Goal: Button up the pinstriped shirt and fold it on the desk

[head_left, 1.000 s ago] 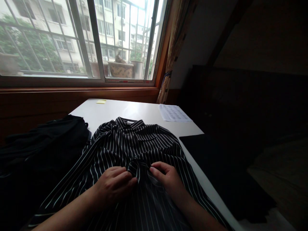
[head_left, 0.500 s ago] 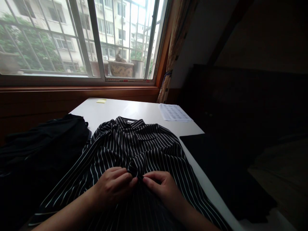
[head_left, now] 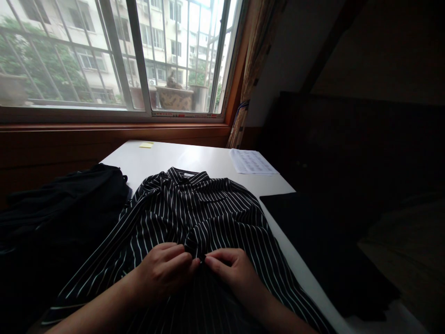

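A black shirt with white stripes (head_left: 215, 208) lies front up, its collar pointing toward the window and its sleeves spread to both sides. At the middle of the front opening, my left hand (head_left: 168, 266) is closed on one edge of the cloth. Close beside it, my right hand (head_left: 234, 271) pinches the other edge between thumb and forefinger. The fingertips of both hands nearly meet at the placket, where the cloth bunches up. Any button there is too small and dark to make out.
The shirt rests on a white table (head_left: 163, 155). Dark clothing (head_left: 69, 204) is heaped at the left. Printed sheets (head_left: 252, 162) and a yellow sticky note (head_left: 146, 145) lie toward the far edge. A dark flat piece (head_left: 313, 241) is at the right, and a window (head_left: 181, 55) stands ahead.
My right hand has moved left and slightly down, bringing its edge of the shirt against my left hand. My left hand has stayed almost in place.
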Demonstrator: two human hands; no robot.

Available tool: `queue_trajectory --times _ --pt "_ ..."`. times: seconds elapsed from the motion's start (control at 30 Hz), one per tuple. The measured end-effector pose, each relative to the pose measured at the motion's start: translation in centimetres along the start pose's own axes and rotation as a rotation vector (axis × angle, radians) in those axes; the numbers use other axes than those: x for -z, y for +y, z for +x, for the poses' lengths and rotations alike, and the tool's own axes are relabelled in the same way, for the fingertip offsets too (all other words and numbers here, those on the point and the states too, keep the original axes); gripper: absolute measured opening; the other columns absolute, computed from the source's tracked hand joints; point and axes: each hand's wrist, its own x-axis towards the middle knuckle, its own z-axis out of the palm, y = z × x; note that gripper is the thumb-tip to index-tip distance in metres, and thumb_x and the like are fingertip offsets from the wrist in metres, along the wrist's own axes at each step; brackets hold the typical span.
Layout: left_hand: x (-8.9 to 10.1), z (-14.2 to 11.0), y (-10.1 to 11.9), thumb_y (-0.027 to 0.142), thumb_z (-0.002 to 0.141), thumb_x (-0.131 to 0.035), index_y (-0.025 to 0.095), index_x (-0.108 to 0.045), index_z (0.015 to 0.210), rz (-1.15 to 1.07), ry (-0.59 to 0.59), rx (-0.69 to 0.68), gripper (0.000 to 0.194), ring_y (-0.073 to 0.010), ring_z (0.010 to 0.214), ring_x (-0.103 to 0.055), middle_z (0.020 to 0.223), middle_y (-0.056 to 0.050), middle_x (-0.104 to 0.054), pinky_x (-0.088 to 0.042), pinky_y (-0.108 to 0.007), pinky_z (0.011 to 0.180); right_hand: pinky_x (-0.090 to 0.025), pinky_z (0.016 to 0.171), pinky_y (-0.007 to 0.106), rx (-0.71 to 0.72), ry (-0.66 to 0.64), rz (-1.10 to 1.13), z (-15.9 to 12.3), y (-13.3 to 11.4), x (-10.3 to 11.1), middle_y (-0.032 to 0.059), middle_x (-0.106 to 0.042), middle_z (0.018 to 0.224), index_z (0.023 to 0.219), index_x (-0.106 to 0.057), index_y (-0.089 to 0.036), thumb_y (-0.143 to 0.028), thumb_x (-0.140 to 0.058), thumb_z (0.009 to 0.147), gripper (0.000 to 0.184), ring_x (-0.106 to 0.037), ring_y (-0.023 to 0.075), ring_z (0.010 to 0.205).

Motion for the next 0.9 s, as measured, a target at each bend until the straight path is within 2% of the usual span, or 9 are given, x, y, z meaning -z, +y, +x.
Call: queue_trajectory --times 0.13,0.33,0.63,0.9 --pt "-0.21 -0.16 0.18 0.006 0.096 -0.053 0.016 -0.053 0.083 -0.019 -0.008 0.02 0.017 -0.0108 0.055 -0.039 0.062 0.005 -0.048 -0.033 -0.03 0.052 -0.054 0.08 0.03 -0.016 -0.005 0.03 -0.1 -0.01 -0.06 0.0059 -0.079 0.092 0.102 -0.08 -0.021 -0.04 -0.07 0.089 0.025 -0.073 0.0224 0.088" --pt "0.01 0.06 0.48 0.006 0.097 -0.052 0.017 -0.05 0.08 -0.026 -0.028 0.032 0.02 -0.0109 0.055 -0.037 0.062 0.005 -0.045 -0.031 -0.031 0.051 -0.055 0.08 0.03 -0.007 -0.014 0.052 -0.04 0.01 -0.07 0.0057 -0.079 0.092 0.104 -0.08 -0.022 -0.039 -0.07 0.089 0.024 -0.073 0.0222 0.089" --pt "0.05 0.1 0.4 0.009 0.099 -0.047 0.015 -0.056 0.086 0.022 -0.072 0.002 0.017 -0.012 0.057 -0.041 0.065 0.004 -0.049 -0.035 -0.031 0.051 -0.055 0.082 0.032 0.049 -0.013 -0.01 0.03 0.03 -0.18 0.0056 -0.079 0.095 0.105 -0.079 -0.024 -0.038 -0.069 0.09 0.024 -0.074 0.0235 0.09" --pt "0.24 0.22 0.11 0.011 0.1 -0.047 0.014 -0.061 0.097 0.021 -0.055 -0.021 0.015 -0.0129 0.062 -0.049 0.073 0.001 -0.059 -0.039 -0.031 0.052 -0.055 0.08 0.033 0.052 -0.017 -0.039 -0.01 -0.34 -0.17 0.0056 -0.079 0.095 0.104 -0.079 -0.023 -0.037 -0.069 0.089 0.023 -0.074 0.0232 0.089"
